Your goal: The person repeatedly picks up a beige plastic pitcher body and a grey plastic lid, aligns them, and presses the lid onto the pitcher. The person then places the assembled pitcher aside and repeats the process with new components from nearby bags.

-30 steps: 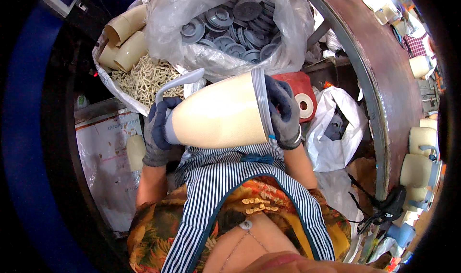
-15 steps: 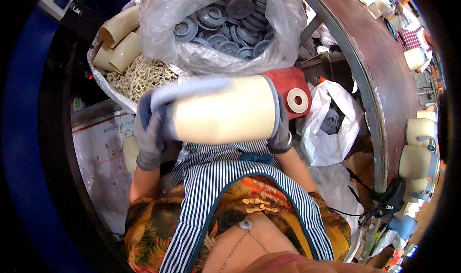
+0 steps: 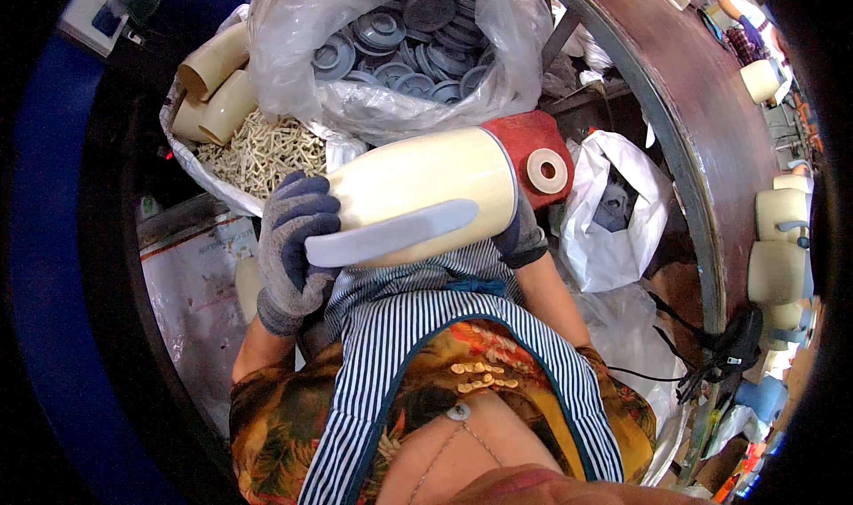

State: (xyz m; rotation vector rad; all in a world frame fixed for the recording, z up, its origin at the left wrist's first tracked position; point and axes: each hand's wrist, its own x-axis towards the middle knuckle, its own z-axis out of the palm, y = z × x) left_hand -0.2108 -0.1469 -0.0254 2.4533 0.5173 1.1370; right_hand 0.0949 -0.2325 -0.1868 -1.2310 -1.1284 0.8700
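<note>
A smooth, glossy cream tapered vessel [image 3: 422, 181] with a curved pale-grey handle [image 3: 400, 231] lies sideways above the striped cloth apron [image 3: 400, 327]. The gloved left hand [image 3: 298, 247] curls round its narrow end; the right hand [image 3: 522, 237] meets the wide end, closure hidden.

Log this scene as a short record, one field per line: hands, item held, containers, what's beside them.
Left hand: gloved, curled about the narrow end of the cream vessel
Right hand: gloved, at the wide end, fingers mostly hidden
Item held: cream vessel on its side, grey handle on the side nearer the person
Clear bag: grey discs
White sack: pale sticks, cream tubes
Near wide end: red object bearing a pale ring
</note>
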